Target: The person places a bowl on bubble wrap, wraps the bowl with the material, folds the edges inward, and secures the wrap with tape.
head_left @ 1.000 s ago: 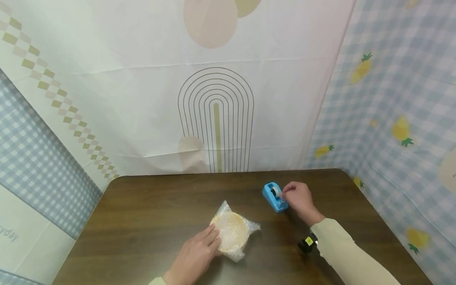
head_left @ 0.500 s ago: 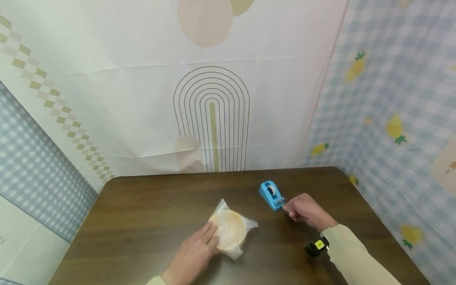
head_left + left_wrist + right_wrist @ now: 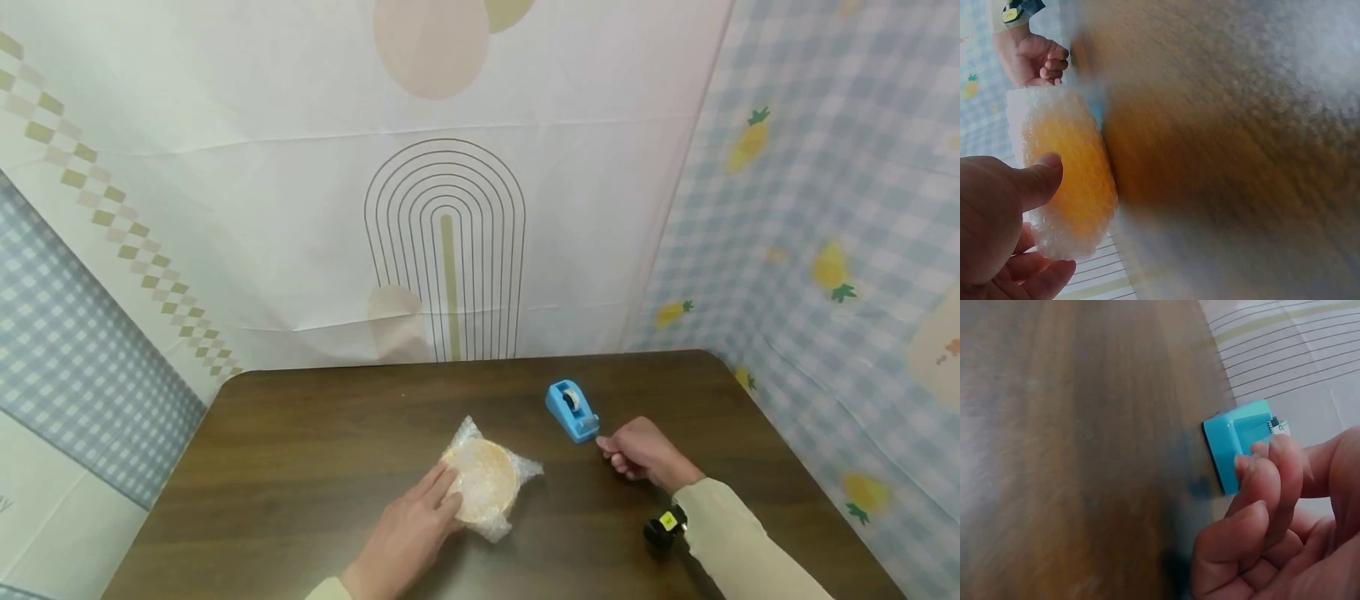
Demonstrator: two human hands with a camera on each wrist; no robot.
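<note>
A round yellow thing in bubble wrap (image 3: 487, 482), its wrap corners sticking out, lies on the table at the front centre. My left hand (image 3: 408, 529) holds its left edge, fingers over the top. In the left wrist view the thumb (image 3: 1044, 178) presses the wrap's side, while the other fingers curl round the far side. To the right stands a blue tape dispenser (image 3: 567, 408) with a small roll of clear tape. Just off its front end, my right hand (image 3: 643, 452) pinches a strip of clear tape (image 3: 1307, 465) between thumb and index finger, other fingers curled.
The dark wooden table (image 3: 322, 433) has rounded back corners. Behind it hangs a white patterned cloth (image 3: 300, 250), with blue checked cloth (image 3: 772, 292) along the right side. A black wrist camera (image 3: 663, 529) hangs under the right wrist.
My right hand has come down from beside the tape roll to the dispenser's front end, moving toward the body. The left hand stays on the bubble-wrapped thing. The view has shifted slightly.
</note>
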